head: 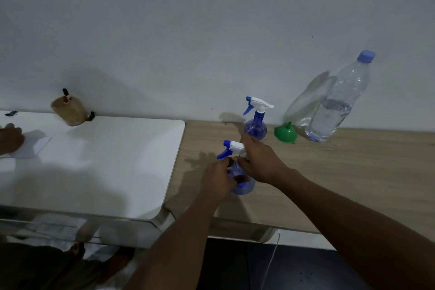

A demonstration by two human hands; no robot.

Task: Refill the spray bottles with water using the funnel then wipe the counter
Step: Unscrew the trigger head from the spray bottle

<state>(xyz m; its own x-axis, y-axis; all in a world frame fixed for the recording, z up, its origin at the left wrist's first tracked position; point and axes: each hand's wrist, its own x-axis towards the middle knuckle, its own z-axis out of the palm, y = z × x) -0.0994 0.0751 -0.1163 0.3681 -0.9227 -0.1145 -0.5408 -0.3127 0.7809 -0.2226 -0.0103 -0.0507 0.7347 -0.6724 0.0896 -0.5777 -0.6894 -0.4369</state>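
On the wooden counter [329, 172], left hand [217, 180] grips the near spray bottle [242, 186], right hand [260, 160] its nozzle.

No legible text (bottles unlabelled)

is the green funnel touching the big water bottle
Cannot tell. In the head view the green funnel sits just left of the water bottle, their edges meeting near its base with no clear gap or contact.
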